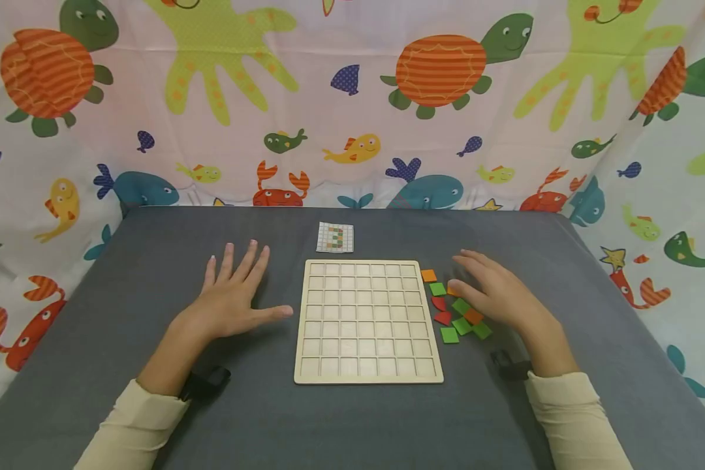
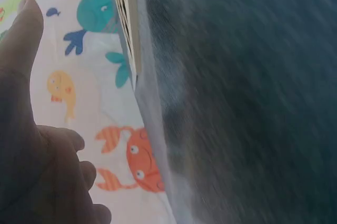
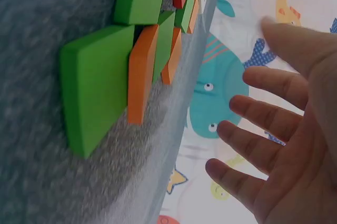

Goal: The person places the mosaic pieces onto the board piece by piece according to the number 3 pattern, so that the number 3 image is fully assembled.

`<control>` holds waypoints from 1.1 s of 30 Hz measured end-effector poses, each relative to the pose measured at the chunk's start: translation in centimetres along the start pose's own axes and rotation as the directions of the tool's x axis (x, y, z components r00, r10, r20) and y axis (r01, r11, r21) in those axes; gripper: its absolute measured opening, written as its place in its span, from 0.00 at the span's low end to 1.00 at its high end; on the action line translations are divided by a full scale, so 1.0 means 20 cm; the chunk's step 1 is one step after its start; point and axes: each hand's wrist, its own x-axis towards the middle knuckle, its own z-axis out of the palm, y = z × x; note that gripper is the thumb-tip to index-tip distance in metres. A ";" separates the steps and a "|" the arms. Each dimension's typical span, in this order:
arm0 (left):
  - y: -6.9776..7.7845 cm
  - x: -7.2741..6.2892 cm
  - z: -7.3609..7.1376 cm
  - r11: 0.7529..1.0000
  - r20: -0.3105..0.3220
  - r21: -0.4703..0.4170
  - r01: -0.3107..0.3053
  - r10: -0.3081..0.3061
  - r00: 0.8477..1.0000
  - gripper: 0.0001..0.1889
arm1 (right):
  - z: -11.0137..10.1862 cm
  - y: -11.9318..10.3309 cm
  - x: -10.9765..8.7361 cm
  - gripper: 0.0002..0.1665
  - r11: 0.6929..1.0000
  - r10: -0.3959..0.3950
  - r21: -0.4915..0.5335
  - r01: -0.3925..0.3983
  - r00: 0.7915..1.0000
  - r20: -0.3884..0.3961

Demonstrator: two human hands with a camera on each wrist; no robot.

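Note:
A light wooden grid board [image 1: 369, 321] with square compartments lies on the grey table. To its left, my left hand [image 1: 226, 307] spreads its fingers and holds nothing; the thumb points at the board's edge. My right hand [image 1: 499, 294] is over the table to the board's right, fingers extended and holding nothing. Beside and partly below it lie loose tiles: green tiles [image 1: 449, 335], orange tiles [image 1: 428, 275] and red pieces [image 1: 443, 318]. In the right wrist view a green tile [image 3: 97, 87] lies close to the camera, apart from the fingers.
A small paper card [image 1: 335, 237] with a coloured grid pattern lies behind the board. A curtain [image 1: 329, 78] printed with sea animals rises behind and at both sides of the table [image 1: 258, 418]. Dark straps [image 1: 205, 384] are at the wrists.

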 end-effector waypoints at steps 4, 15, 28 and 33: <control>0.05 0.02 0.02 0.999 0.017 -0.002 -0.046 0.046 0.999 0.64 | 0.02 -0.01 0.04 0.30 0.998 -0.054 -0.025 0.054 0.999 0.001; 0.21 0.04 0.10 0.990 0.129 0.010 -0.140 0.138 0.982 0.66 | 0.05 -0.04 0.14 0.20 0.988 -0.146 -0.048 0.146 0.989 0.009; 0.28 0.04 0.13 0.979 0.244 -0.025 -0.204 0.204 0.948 0.69 | 0.12 -0.05 0.25 0.15 0.977 -0.159 -0.131 0.167 0.985 0.071; 0.29 0.04 0.14 0.976 0.280 -0.054 -0.211 0.218 0.935 0.70 | 0.12 -0.06 0.26 0.13 0.971 -0.167 -0.164 0.175 0.984 0.062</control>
